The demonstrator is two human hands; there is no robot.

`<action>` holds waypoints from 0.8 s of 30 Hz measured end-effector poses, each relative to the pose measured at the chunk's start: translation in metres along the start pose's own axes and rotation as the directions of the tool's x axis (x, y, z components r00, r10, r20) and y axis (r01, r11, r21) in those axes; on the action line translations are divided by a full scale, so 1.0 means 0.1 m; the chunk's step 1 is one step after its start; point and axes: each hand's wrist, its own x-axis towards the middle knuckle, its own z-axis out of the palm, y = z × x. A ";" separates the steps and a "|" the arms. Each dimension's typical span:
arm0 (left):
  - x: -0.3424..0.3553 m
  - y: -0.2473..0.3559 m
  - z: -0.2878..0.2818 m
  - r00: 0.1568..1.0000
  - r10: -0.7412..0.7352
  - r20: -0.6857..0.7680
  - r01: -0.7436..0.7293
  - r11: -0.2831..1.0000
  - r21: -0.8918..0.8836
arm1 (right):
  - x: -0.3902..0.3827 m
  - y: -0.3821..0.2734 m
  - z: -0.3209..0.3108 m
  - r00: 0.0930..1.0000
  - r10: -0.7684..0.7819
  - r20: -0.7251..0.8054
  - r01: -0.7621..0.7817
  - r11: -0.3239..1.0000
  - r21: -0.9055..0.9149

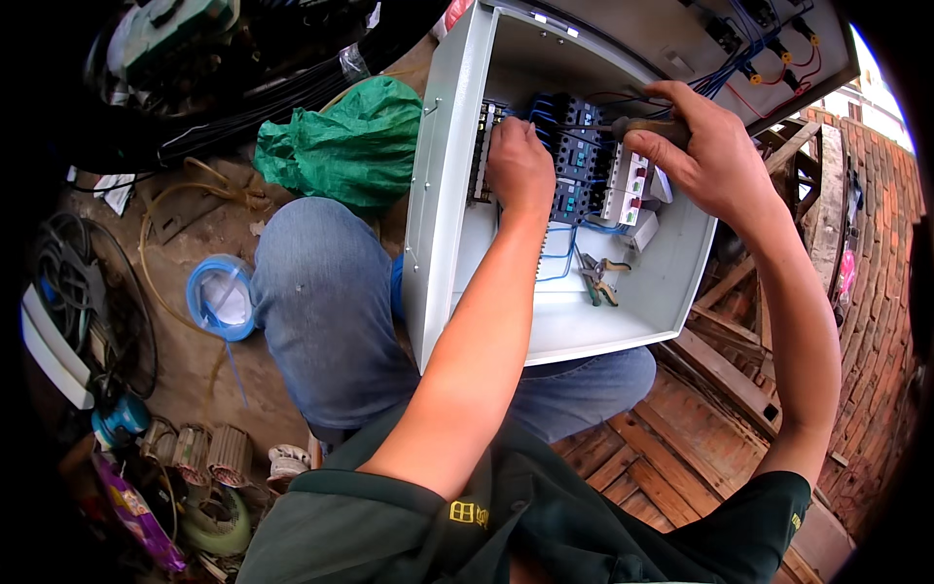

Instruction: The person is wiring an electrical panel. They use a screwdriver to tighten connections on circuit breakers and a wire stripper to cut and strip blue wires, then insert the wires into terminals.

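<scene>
A grey metal electrical box [448, 195] rests open across my lap. My left hand [520, 165] is closed inside it, fingers pinched beside the terminal strip [482, 146] along the left wall; what they hold is hidden. My right hand [710, 146] grips a screwdriver [657, 129] by its dark handle, and its shaft points left toward the dark contactors [576, 161] in the middle. Right of these stand white circuit breakers [623, 185] with red parts. Blue wires [556, 255] run below the contactors. Pliers [601, 280] with green grips lie on the box's floor.
The box's door [778, 58] hangs open at the far right, with wired fittings on it. A green cloth sack [341, 141] and a blue wire spool [222, 297] are left of the box. Motor parts [209, 455] sit lower left, wooden planks [725, 360] at right.
</scene>
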 end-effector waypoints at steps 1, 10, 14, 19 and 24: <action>0.01 -0.02 -0.02 1.000 0.006 -0.003 -0.006 1.000 0.004 | -0.01 -0.01 0.04 1.000 0.027 -0.001 -0.027 1.000 -0.007; -0.01 0.01 -0.02 0.998 0.051 0.031 -0.051 0.999 -0.016 | -0.11 0.02 0.08 0.976 -0.150 -0.157 0.170 0.978 0.124; 0.00 0.04 -0.01 0.996 0.085 0.039 -0.086 0.996 0.034 | -0.14 0.08 0.14 0.976 -0.151 -0.154 0.170 0.978 0.120; 0.10 0.15 -0.04 0.988 0.079 0.130 -0.104 0.975 0.198 | -0.15 0.15 0.13 0.977 -0.147 -0.156 0.161 0.983 0.085; 0.14 0.13 -0.04 0.990 0.054 0.131 -0.084 0.969 0.234 | -0.12 0.14 0.19 0.955 -0.157 -0.251 0.186 0.978 0.096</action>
